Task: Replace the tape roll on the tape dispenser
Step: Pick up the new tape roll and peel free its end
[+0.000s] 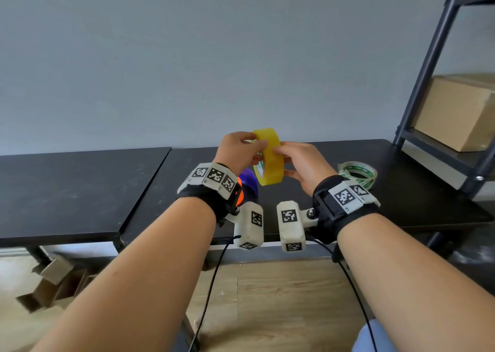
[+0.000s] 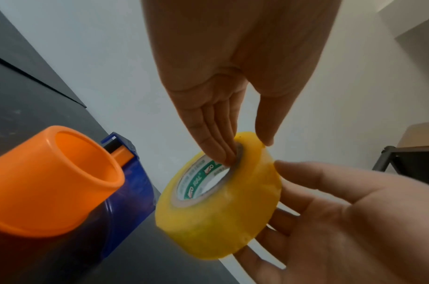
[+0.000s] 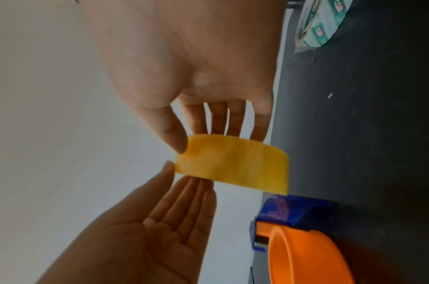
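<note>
Both hands hold a yellow tape roll (image 1: 270, 161) upright in the air above the black table (image 1: 80, 191). My left hand (image 1: 257, 140) pinches it, with its fingers (image 2: 215, 146) inside the printed core and the thumb on the outer band. On the other side, my right hand (image 1: 282, 162) grips it, thumb on the band and fingers (image 3: 218, 123) behind the far face. The blue tape dispenser (image 2: 130, 192) with its bare orange hub (image 2: 55, 180) lies on the table just below the roll, mostly hidden by my left wrist in the head view.
A nearly used-up clear roll with green print (image 1: 357, 173) lies on the table to the right. A dark metal shelf (image 1: 428, 70) with a cardboard box (image 1: 455, 113) stands at the far right. Folded cardboard boxes (image 1: 51, 284) sit on the floor at left.
</note>
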### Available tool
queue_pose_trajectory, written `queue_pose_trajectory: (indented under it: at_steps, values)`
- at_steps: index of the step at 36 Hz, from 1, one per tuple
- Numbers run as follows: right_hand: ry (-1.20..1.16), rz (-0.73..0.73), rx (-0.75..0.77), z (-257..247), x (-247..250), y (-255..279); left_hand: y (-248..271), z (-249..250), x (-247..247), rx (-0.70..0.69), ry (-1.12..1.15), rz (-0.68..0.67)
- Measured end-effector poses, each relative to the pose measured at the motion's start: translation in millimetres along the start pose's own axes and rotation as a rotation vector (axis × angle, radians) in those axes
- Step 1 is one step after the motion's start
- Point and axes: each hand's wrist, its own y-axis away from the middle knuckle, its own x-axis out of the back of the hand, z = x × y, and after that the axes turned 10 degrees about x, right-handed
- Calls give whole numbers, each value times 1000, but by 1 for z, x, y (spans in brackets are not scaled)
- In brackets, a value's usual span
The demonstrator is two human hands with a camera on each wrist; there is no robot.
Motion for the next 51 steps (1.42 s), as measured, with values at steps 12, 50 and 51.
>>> queue_pose_trajectory:
  at_steps: [12, 50, 51]
  values:
    - [90, -9, -38, -1, -12, -6, -9, 1, 4, 28, 142, 71]
    - [126, 64, -15, 1, -21, -13, -5, 0, 7, -29, 2, 15]
    - [132, 60, -10, 1, -20, -13, -5, 0, 8, -28, 10, 13]
